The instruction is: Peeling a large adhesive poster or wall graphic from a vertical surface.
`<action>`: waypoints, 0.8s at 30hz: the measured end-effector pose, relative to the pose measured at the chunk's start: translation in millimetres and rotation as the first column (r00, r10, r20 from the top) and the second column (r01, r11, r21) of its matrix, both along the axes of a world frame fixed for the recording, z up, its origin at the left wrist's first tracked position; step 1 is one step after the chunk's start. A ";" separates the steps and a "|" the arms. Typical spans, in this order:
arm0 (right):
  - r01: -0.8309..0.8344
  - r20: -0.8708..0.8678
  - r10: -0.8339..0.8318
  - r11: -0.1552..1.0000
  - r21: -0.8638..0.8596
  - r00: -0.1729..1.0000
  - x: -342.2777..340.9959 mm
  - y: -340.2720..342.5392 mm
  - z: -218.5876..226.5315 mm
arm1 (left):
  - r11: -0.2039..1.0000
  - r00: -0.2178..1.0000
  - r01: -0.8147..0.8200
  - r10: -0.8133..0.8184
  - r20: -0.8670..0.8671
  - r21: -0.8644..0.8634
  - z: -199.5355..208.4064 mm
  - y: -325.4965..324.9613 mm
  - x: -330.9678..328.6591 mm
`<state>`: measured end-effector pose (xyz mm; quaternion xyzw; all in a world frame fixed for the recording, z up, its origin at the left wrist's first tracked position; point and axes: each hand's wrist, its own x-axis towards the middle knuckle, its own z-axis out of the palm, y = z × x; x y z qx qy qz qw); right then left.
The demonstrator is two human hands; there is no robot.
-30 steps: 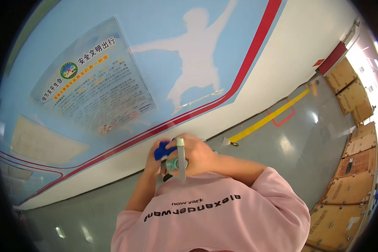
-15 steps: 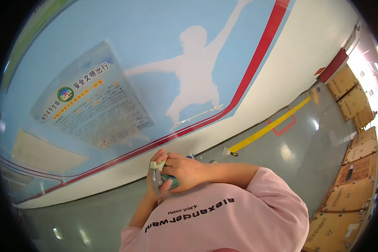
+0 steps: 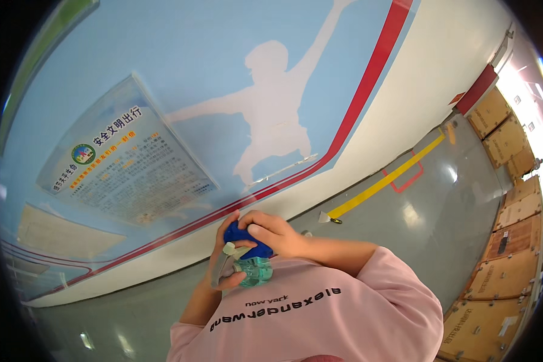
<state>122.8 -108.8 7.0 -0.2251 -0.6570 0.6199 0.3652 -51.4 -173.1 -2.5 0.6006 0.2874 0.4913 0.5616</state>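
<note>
My left hand (image 3: pixel 224 231) is closed around a spray bottle (image 3: pixel 256 273) with a see-through teal body, a grey head and a pale green lever. The bottle is tilted close to my pink shirt. A bundled blue cloth (image 3: pixel 247 240) lies above the bottle, between my two hands. The fingers of my right hand (image 3: pixel 274 232) are bent over the cloth and grip it, with the thumb on top. My left fingertips touch the cloth's far left edge. Part of the bottle's head and neck is hidden by my left fingers.
Ahead stands a blue and white wall (image 3: pixel 217 139) with a poster (image 3: pixel 130 157) on it. A scraper (image 3: pixel 330 218) lies on the grey floor (image 3: pixel 422 223) at the near end of a yellow tape strip (image 3: pixel 380 184). Wooden crates (image 3: pixel 501 265) line the right side.
The blue cloth has come into view above the bottle, where it was mostly hidden. My right hand has shifted slightly and uncovered more of the teal bottle body.
</note>
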 end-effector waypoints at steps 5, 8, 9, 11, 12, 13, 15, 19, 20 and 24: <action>0.410 0.142 -0.574 0.717 0.564 0.807 35.3 41.6 45.5 | 0.981 0.945 -0.154 0.181 -0.272 0.117 -1.7 -9.9 -15.1; 0.504 0.243 -0.776 0.578 0.641 0.581 37.9 70.8 78.2 | 0.958 0.913 -0.183 0.249 -0.324 0.221 2.1 -11.2 -20.8; 0.484 0.237 -0.842 0.483 0.730 0.484 32.7 80.0 88.4 | 0.949 0.898 -0.217 0.285 -0.335 0.227 4.1 -11.7 -24.2; 0.452 0.217 -0.901 0.382 0.806 0.375 25.7 89.7 90.4 | 0.937 0.895 -0.251 0.321 -0.311 0.243 5.6 -11.4 -32.7; 0.473 0.130 -0.921 0.305 0.827 0.366 22.1 96.2 85.9 | 0.919 0.887 -0.296 0.366 -0.282 0.261 6.2 -9.2 -37.9; 0.492 0.043 -0.934 0.226 0.841 0.356 19.9 100.9 83.1 | 0.899 0.877 -0.340 0.409 -0.252 0.276 6.6 -6.9 -43.4; 0.516 0.072 -0.920 0.280 0.810 0.386 21.8 102.1 79.8 | 0.853 0.850 -0.430 0.493 -0.187 0.295 7.4 -5.4 -53.6; 0.521 0.079 -0.869 0.363 0.773 0.488 29.8 105.3 78.1 | 0.784 0.712 -0.442 0.603 -0.361 0.437 17.4 2.6 -69.0; 0.519 0.087 -0.869 0.368 0.771 0.487 30.8 106.6 76.8 | 0.802 0.750 -0.506 0.591 -0.297 0.318 9.0 1.8 -70.5; 0.564 -0.035 -0.850 0.318 0.762 0.526 26.2 107.1 72.4 | 0.797 0.750 -0.492 0.592 -0.296 0.349 9.3 8.8 -75.1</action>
